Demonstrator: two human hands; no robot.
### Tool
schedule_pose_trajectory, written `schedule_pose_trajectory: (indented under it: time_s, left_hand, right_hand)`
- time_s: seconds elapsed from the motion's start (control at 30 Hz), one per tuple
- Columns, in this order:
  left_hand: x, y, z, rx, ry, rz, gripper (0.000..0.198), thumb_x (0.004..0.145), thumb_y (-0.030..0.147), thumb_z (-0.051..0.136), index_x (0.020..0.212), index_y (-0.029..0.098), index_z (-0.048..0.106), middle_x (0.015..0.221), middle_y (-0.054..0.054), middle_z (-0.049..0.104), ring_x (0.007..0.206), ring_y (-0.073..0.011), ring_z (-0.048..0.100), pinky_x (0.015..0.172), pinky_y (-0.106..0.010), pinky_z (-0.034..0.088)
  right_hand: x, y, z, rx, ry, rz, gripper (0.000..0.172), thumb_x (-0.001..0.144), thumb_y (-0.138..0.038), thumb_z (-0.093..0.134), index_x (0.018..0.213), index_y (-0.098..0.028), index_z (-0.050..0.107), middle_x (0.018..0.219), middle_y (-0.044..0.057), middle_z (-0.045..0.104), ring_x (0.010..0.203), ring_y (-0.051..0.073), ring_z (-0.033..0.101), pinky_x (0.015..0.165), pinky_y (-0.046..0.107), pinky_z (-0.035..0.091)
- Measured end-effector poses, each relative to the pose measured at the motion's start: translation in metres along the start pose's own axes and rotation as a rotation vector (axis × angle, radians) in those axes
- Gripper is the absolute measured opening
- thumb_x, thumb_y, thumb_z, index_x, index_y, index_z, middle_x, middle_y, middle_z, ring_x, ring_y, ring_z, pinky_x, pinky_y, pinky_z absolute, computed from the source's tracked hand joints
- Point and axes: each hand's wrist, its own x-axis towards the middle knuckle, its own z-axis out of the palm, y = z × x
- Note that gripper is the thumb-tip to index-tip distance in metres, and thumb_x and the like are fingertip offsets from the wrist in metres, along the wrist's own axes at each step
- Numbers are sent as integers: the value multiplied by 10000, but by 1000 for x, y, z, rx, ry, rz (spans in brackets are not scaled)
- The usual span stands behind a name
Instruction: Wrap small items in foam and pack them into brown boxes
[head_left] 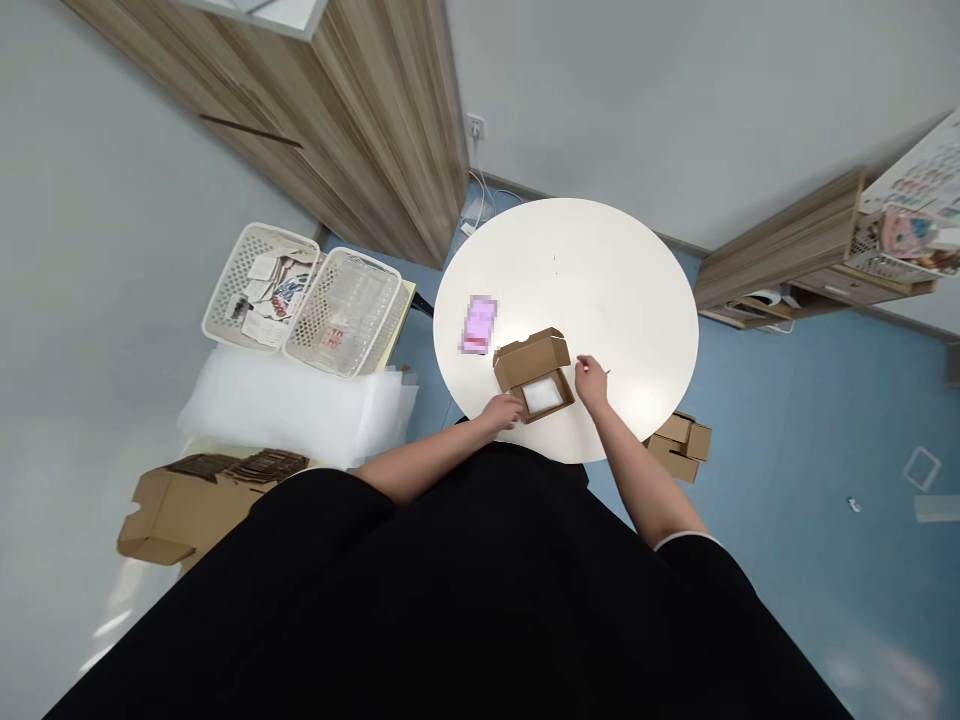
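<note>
A small brown cardboard box (533, 362) sits at the near side of the round white table (622, 260), its lid raised and tilted back. Inside it lies a white, soft-looking sheet or packet (541, 395). My left hand (504, 412) is at the box's left wall, fingers bent against its edge. Just right of the box, my right hand (591, 382) hovers above or rests on the tabletop, fingers curled together. A thin dark tip shows beside that hand; what it belongs to is unclear. Left of the lid lies a blurred pink-purple phone-like rectangle (479, 325).
White baskets (345, 312) with papers and clear plastic pieces stand at the left. Nearer me are white foam-like sheets (277, 400) and folded cardboard (187, 510). More brown boxes (681, 446) lie below the table's right edge. Wooden cabinets (382, 110) stand behind left and right.
</note>
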Motion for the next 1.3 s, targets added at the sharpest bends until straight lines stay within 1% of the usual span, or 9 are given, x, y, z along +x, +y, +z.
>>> schedule_pose_trajectory:
  time_s: [0.07, 0.13, 0.27, 0.47, 0.67, 0.8, 0.93, 1.07, 1.3]
  left_hand:
    - [-4, -2, -29, -16, 170, 26, 408, 819, 267, 743, 1206, 191, 638, 1200, -142, 681, 1025, -259, 683, 770, -331, 537]
    - [-3, 4, -44, -61, 237, 78, 556, 844, 238, 692, 1383, 219, 556, 1365, -142, 617, 1180, -251, 642, 858, -319, 526]
    - [5, 24, -30, -160, 33, 205, 761, 850, 190, 625, 1573, 232, 389, 1410, -132, 609, 1230, -241, 624, 955, -343, 506]
    - [6, 41, -6, -19, -18, 343, 931, 790, 160, 654, 1643, 273, 299, 1470, -144, 547, 1302, -290, 566, 1018, -398, 489]
    - [11, 35, -14, 205, -144, 454, 622, 805, 168, 611, 1416, 282, 588, 1480, -92, 463, 1395, -303, 465, 1136, -420, 423]
    - [15, 16, -13, 316, -215, 524, 405, 870, 263, 653, 1273, 222, 630, 1453, -107, 441, 1353, -278, 497, 1130, -403, 449]
    - [13, -13, -16, 459, -132, 497, 519, 863, 290, 738, 1351, 199, 586, 1481, -147, 452, 1325, -280, 526, 1105, -402, 471]
    - [15, -35, -25, 479, -42, 356, 678, 863, 287, 774, 1479, 203, 506, 1519, -168, 497, 1246, -268, 615, 1037, -377, 507]
    - [33, -46, -23, 523, 38, 242, 438, 866, 303, 784, 1280, 180, 708, 1274, -127, 734, 1170, -263, 687, 1013, -353, 503]
  right_hand:
    - [19, -14, -7, 60, -60, -37, 497, 1019, -379, 384, 1416, -179, 607, 1513, 104, 579, 1363, 254, 510, 1173, 411, 374]
    - [35, -26, -8, 135, -156, 1, 514, 1045, -460, 353, 1400, -222, 637, 1447, 90, 638, 1296, 257, 569, 1110, 414, 440]
    - [37, -32, -6, 333, -328, 182, 592, 1052, -590, 295, 1354, -262, 686, 1316, 92, 709, 1143, 292, 659, 976, 449, 520]
    - [2, 5, -22, 479, -267, 292, 634, 1027, -666, 243, 1334, -315, 672, 1333, 67, 682, 1015, 229, 710, 850, 373, 586]
    - [-39, 49, -12, 704, -217, 237, 705, 941, -803, 302, 1135, -251, 696, 1270, 111, 691, 1075, 274, 696, 893, 420, 595]
    - [-72, 75, 17, 559, -131, 127, 574, 818, -693, 633, 1175, -245, 672, 1524, 101, 550, 1333, 314, 575, 1043, 430, 532]
    - [-104, 94, 47, 276, -43, 70, 761, 788, -567, 705, 1464, -264, 532, 1655, 112, 390, 1440, 319, 478, 1111, 459, 483]
    - [-131, 102, 67, 120, 14, 156, 819, 831, -554, 661, 1547, -213, 458, 1569, 154, 499, 1355, 325, 554, 1100, 462, 485]
    - [-136, 101, 79, 16, -27, 263, 570, 903, -473, 608, 1399, -193, 601, 1371, 142, 674, 1261, 312, 627, 1077, 436, 475]
